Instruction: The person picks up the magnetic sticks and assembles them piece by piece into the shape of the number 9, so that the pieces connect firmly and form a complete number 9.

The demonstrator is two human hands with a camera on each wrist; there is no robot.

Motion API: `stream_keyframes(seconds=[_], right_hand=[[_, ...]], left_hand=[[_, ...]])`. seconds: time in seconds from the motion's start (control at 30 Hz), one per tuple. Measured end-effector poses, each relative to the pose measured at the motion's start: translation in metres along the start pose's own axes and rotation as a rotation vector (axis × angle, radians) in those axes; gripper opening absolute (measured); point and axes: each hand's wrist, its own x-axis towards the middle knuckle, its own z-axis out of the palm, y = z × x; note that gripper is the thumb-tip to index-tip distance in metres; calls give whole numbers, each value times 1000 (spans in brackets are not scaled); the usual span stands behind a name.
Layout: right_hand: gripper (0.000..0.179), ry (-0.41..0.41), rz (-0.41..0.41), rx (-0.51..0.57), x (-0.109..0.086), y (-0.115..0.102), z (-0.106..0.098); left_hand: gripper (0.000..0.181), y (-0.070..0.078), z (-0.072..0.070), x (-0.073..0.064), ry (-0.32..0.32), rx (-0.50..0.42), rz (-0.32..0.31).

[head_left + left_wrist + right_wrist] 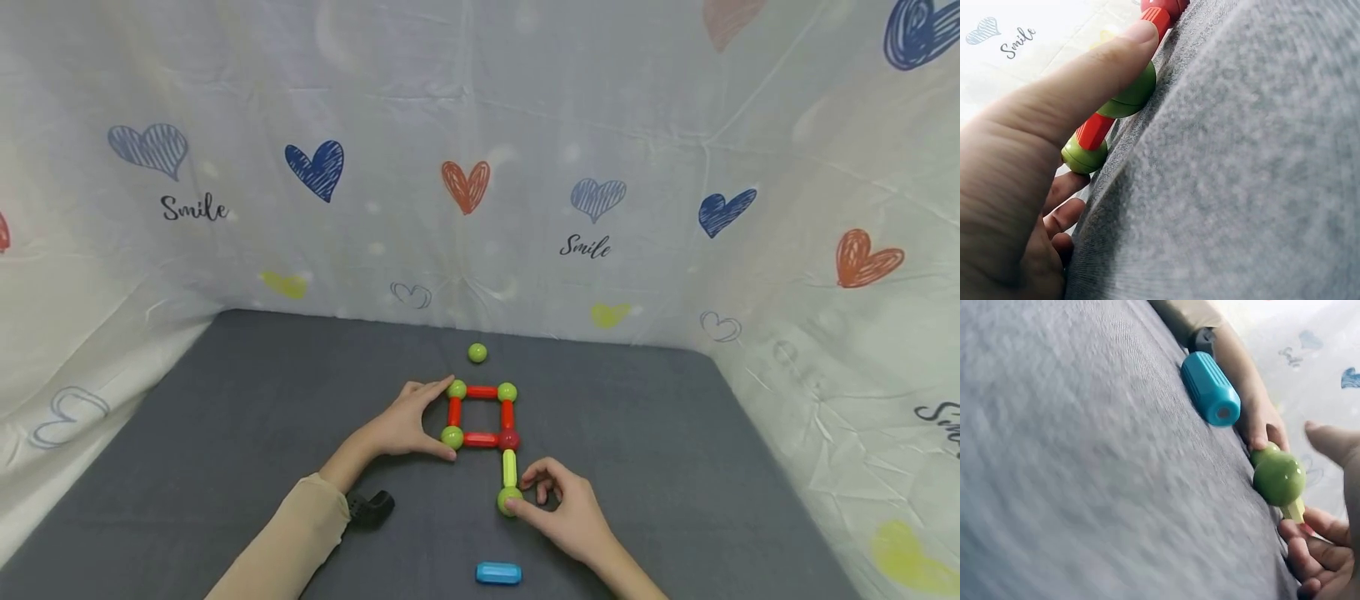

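Observation:
A square of red rods (482, 440) joins green balls at three corners and a red ball (508, 439) at the near right corner. From that red ball a yellow-green rod (510, 468) runs toward me and ends in a green ball (1280, 479). My left hand (405, 423) holds the square's left side between thumb and index finger, at the two green corner balls. The right hand (561, 508) is beside the yellow-green rod; its thumb stands apart from the end ball in the right wrist view, and its curved fingertips are close to the rod.
A loose green ball (477, 352) lies beyond the square. Nearer me is a blue rod (498, 573) with a grey disc in its end. The black strap piece (371, 508) is on the left wrist. A heart-printed curtain (525, 167) borders the grey table (675, 467).

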Motion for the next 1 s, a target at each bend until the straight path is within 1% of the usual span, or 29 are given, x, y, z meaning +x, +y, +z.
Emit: stream_keyframes(seconds=[0.1,0.17,0.2,0.27,0.4,0.47,0.53,0.6,0.7,0.83,0.93,1.0], right_hand=[[39,-12,51,7,8,-6,-7],[44,-12,53,-1,17,-7,-14],[46,-7,38,-9,23,-5,-18],[54,-9,-29,-36,36,0,-25],[69,-61,-222,-57,66,19,-35],[76,-91,-271,-54,80,27,-37],[82,-118,-270,-56,92,34,-37],[90,-148,-246,-74,102,36,-36],[101,-206,-217,-135,111,35,-33],[106,-250,-204,-213,115,29,-30],[104,-247,-203,-225,115,28,-29],[103,-244,-204,-224,114,28,-29]], left_hand=[[125,0,-1,0,-1,6,1],[125,0,-2,0,-3,10,-1],[125,0,-2,0,-3,12,-2],[125,-1,-3,0,-2,13,-7],[125,-1,-2,0,-3,13,-12],[125,0,-1,0,-4,12,-11],[124,0,0,0,-5,9,-9],[124,1,0,1,-5,6,-9],[124,2,1,1,-7,-1,-8],[125,3,0,1,-5,0,-13],[128,4,-1,1,-15,-6,-30],[130,7,-2,1,-24,-17,-56]])
